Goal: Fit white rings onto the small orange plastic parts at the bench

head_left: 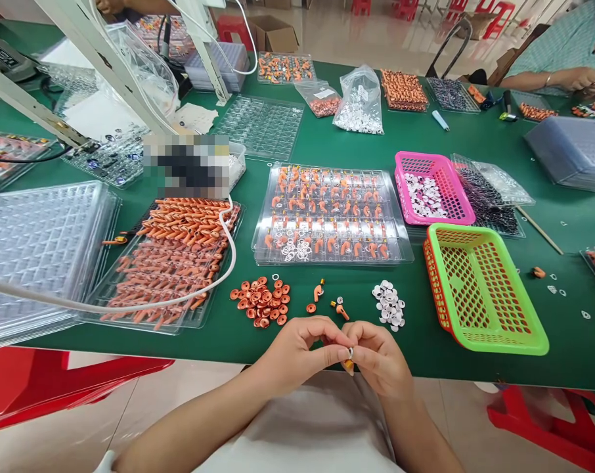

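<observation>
My left hand (317,345) and my right hand (379,358) meet at the table's front edge, fingertips pinched together on a small part with a yellow end and a whitish ring (349,358). Fingers cover most of that part. Just beyond them lie two orange curved pieces, one (318,290) with a yellow tip and another (342,309) beside a white bit. A single orange disc (310,308) rests near them. Left of my hands is a heap of orange round caps (261,301); to the right sits a pile of white discs (389,305).
A clear tray (331,213) of orange parts and white rings lies ahead. Left are a tray of orange pieces (174,263), a white cable (130,303) and stacked clear trays (36,243). Right stand a pink basket (462,213) and a green basket (536,345). Another person's hands (580,80) work far right.
</observation>
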Tool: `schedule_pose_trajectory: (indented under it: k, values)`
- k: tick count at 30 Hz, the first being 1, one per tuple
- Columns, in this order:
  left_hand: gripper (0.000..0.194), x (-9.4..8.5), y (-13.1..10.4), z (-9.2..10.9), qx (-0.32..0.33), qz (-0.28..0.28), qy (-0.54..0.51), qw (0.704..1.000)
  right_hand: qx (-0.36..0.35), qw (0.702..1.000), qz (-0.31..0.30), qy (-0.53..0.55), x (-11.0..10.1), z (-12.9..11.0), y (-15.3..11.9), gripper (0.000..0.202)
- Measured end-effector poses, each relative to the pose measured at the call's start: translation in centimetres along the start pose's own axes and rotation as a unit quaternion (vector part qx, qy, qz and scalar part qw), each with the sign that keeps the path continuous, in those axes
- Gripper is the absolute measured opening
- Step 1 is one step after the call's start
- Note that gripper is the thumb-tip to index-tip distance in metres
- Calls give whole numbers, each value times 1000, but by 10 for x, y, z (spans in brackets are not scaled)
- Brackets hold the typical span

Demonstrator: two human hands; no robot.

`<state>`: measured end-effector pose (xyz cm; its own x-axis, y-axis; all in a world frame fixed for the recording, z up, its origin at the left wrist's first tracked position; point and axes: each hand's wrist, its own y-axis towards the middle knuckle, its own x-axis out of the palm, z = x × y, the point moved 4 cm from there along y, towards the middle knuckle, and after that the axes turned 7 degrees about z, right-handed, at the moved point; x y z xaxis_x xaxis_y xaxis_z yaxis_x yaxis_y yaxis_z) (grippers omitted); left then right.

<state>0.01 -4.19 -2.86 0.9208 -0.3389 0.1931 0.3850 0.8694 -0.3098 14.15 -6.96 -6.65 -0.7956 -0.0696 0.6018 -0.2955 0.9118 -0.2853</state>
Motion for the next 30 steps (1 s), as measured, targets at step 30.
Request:
schedule_pose_trajectory:
  k: [30]
  values:
    - [9,5,-3,7,77,15,75,994,14,999,16,33,-1,3,-4,20]
